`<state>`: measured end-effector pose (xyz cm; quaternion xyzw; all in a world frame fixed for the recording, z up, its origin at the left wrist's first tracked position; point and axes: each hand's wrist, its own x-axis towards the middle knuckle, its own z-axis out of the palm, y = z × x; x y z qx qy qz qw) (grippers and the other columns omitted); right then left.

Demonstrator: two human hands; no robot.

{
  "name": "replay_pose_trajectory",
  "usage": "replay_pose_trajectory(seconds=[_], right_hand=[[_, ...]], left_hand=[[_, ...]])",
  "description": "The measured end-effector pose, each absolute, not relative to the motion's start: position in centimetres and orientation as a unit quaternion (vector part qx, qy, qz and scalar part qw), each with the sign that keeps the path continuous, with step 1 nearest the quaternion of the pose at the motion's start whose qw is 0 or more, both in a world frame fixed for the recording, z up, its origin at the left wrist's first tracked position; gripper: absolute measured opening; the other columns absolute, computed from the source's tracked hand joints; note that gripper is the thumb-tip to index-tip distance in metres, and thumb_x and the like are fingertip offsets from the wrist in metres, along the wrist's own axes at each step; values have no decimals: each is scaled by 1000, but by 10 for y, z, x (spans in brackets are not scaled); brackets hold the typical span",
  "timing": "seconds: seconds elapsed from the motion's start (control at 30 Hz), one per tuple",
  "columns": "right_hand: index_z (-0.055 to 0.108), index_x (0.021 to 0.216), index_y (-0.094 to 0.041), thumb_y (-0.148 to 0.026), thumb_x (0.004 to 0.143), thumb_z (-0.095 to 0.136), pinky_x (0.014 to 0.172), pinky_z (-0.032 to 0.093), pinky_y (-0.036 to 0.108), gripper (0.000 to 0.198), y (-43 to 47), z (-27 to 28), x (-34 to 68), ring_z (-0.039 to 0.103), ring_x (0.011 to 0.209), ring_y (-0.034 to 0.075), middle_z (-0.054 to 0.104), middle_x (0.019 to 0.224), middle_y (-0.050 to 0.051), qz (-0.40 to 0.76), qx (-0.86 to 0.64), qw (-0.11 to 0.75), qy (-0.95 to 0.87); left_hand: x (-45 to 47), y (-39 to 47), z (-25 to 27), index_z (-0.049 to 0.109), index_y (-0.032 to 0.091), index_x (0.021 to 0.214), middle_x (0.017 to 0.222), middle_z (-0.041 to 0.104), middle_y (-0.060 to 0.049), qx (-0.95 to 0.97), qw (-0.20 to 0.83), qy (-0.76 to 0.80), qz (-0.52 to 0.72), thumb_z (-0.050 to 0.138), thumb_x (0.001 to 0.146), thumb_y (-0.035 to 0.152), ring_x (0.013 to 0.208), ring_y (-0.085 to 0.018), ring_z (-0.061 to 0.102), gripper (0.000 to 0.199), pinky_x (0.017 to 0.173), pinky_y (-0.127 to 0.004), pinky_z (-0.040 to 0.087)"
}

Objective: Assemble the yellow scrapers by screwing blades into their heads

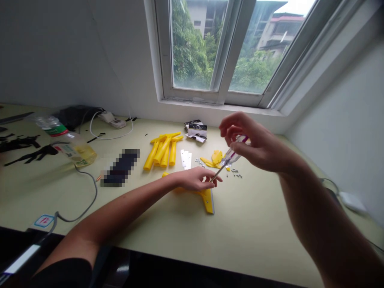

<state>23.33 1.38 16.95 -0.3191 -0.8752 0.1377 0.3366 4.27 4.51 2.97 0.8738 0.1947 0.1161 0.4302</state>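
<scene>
My right hand (252,140) is closed around the clear, purple-striped handle of a screwdriver (232,156). The metal shaft slants down to the left and ends at the fingers of my left hand (198,179). Beneath that hand lies a yellow scraper (207,200), with a pale strip along the outer edge of its head. My left fingers curl over the scraper at the screwdriver's tip, hiding the tip and the middle of the scraper. Small screws and nuts (237,174) lie scattered just past the hands, beside flat yellow pieces (215,159).
Several yellow scraper handles (163,150) are piled behind my left hand, near white metal blades (186,159) and small boxes (196,131). To the left are a blurred dark rectangle (120,170), a plastic bottle (69,140) and cables (95,192). A window (222,52) rises behind the table.
</scene>
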Motion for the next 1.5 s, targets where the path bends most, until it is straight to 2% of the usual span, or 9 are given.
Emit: replay_pose_trajectory(seconds=[0.17, 0.33, 0.47, 0.63, 0.77, 1.0, 1.17, 1.37, 1.5], right_hand=[[55, 92, -21, -43, 94, 48, 55, 43, 26, 23, 18, 146, 229, 54, 59, 12, 56, 70, -1, 66, -387, 493, -776], [64, 90, -22, -38, 87, 61, 61, 49, 29, 17, 13, 145, 231, 59, 60, 14, 64, 71, 1, -61, -417, 494, -761], [67, 96, -22, -24, 90, 53, 66, 52, 30, 16, 6, 153, 235, 64, 74, 15, 68, 91, 3, -52, -396, 455, -796], [60, 93, -21, -25, 84, 63, 66, 55, 32, 10, 4, 147, 234, 66, 70, 16, 67, 81, 1, 65, -398, 487, -775], [46, 108, -25, -25, 88, 56, 71, 57, 34, 21, 8, 141, 230, 68, 79, 16, 63, 100, 2, 223, -334, 513, -758], [55, 105, -24, -38, 84, 65, 74, 55, 42, 27, 4, 143, 239, 64, 76, 21, 62, 81, 2, -4, -474, 461, -750], [56, 114, -26, -32, 89, 58, 86, 57, 41, 26, -2, 146, 233, 66, 98, 22, 66, 111, 5, 159, -365, 487, -778], [53, 120, -26, -35, 85, 65, 82, 59, 38, 38, 14, 134, 226, 67, 97, 22, 65, 112, 7, 234, -349, 519, -744], [61, 106, -23, -36, 88, 60, 81, 59, 36, 22, 21, 132, 231, 65, 99, 21, 61, 117, 7, 215, -331, 526, -753]], left_hand=[[48, 47, 11, 71, 13, 95, 79, 67, -5, 810, 498, 242, 193, 57, 88, 28, 74, -13, 58, 22, 68, -23, 44], [45, 46, 9, 72, 11, 92, 74, 64, -4, 783, 518, 273, 211, 63, 84, 32, 66, -11, 53, 24, 63, -23, 42], [43, 45, 10, 67, 13, 113, 91, 67, -8, 764, 568, 244, 184, 52, 90, 30, 61, -8, 50, 32, 60, -23, 44], [47, 44, 9, 70, 12, 87, 73, 64, -4, 784, 512, 276, 217, 62, 84, 31, 63, -10, 51, 22, 59, -22, 41], [47, 41, 12, 69, 14, 86, 76, 64, -2, 812, 460, 289, 216, 64, 82, 32, 66, -11, 52, 19, 62, -23, 41], [46, 39, 14, 68, 13, 91, 86, 69, -6, 809, 480, 268, 209, 52, 88, 20, 80, -14, 61, 17, 73, -24, 46], [47, 42, 8, 61, 14, 70, 68, 58, 0, 804, 437, 307, 260, 68, 78, 29, 63, -10, 50, 19, 59, -22, 40], [45, 39, 14, 66, 16, 103, 92, 69, -5, 826, 448, 274, 206, 52, 88, 24, 75, -12, 57, 22, 68, -23, 44], [46, 40, 11, 68, 14, 92, 85, 70, -5, 824, 447, 272, 220, 52, 88, 21, 76, -13, 60, 17, 70, -25, 44]])
